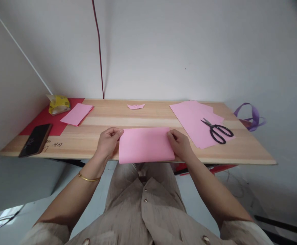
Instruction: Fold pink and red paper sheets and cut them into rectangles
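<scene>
A pink sheet of paper (145,144) is held at the front edge of the wooden table, with its near side curving over in a bend. My left hand (108,142) pinches its far left corner between thumb and fingers. At the opposite corner, my right hand (180,143) pinches the paper the same way. Behind it, near the wall, lies a small folded pink paper piece (136,107). To the right, black-handled scissors (216,131) rest with blades slightly apart on several pink sheets (189,119).
On the left are a red sheet (57,128), a yellow tissue pack (59,104), a small stack of pink paper (77,114) and a dark phone-like slab (36,140). A purple strap (255,115) hangs beyond the right edge of the table (107,114).
</scene>
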Tool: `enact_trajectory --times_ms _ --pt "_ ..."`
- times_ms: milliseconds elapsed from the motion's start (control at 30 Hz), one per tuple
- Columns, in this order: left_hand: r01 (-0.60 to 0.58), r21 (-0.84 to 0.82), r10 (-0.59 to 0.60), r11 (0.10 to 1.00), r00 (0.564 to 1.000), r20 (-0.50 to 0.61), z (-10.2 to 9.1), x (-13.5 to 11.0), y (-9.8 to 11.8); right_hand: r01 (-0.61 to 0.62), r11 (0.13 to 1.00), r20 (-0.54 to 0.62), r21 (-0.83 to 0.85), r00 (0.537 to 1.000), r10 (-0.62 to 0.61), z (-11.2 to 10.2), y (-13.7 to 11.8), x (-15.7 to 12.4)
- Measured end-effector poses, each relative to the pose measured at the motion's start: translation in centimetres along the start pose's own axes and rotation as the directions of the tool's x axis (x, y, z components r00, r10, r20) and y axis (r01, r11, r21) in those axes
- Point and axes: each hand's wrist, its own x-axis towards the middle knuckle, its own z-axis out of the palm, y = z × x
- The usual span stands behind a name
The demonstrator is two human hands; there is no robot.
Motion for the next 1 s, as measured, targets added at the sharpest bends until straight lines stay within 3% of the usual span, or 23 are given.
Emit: enact_trajectory --times_ms 67,133,233,467,567,667,767,833,867,933,1000 --pt "-0.089 0.216 0.087 0.972 0.996 0.020 0.1 2.0 -0.7 0.011 0.977 0.082 -0.215 0.997 0.007 0.2 -0.1 1.4" --pt "-0.162 0.474 0.146 0.865 0.987 0.071 0.3 4.2 -1.2 0.015 0.909 0.164 -0.417 0.985 0.059 0.6 -0.3 3.0" --pt "-0.210 0.676 0.157 0.706 0.978 0.140 0.9 7.0 -1.8 -0.006 0.837 0.199 -0.547 0.970 0.137 1.3 -0.9 5.0" --pt "-0.307 0.784 0.169 0.539 0.952 0.256 1.7 8.4 -2.0 -0.045 0.795 0.230 -0.605 0.946 0.228 1.9 -1.9 6.0" --pt "-0.352 0.840 0.180 0.412 0.936 0.304 1.7 8.0 -1.8 -0.054 0.794 0.241 -0.606 0.938 0.248 1.9 -1.8 6.0" --pt "-0.364 0.886 0.173 0.287 0.930 0.326 1.8 7.9 -1.4 0.040 0.785 0.311 -0.618 0.930 0.197 1.8 -1.3 6.1" --pt "-0.405 0.886 0.220 0.226 0.907 0.358 1.9 8.3 -1.2 0.174 0.760 0.368 -0.627 0.925 0.092 1.7 -0.7 6.2" --pt "-0.532 0.830 0.248 0.167 0.838 0.487 2.0 8.8 -1.1 0.216 0.756 0.359 -0.618 0.933 0.027 1.6 -0.3 6.2" --pt "-0.625 0.769 0.236 0.138 0.774 0.587 2.0 9.2 -1.1 0.228 0.760 0.353 -0.609 0.935 0.003 1.5 -0.1 6.2" --pt "-0.793 0.598 0.171 0.114 0.608 0.775 2.1 9.8 -1.1 0.254 0.767 0.362 -0.590 0.932 -0.030 1.4 0.2 6.4" --pt "-0.876 0.457 0.116 0.157 0.476 0.872 2.2 10.2 -0.9 0.285 0.764 0.394 -0.579 0.918 -0.044 1.2 0.3 6.6"
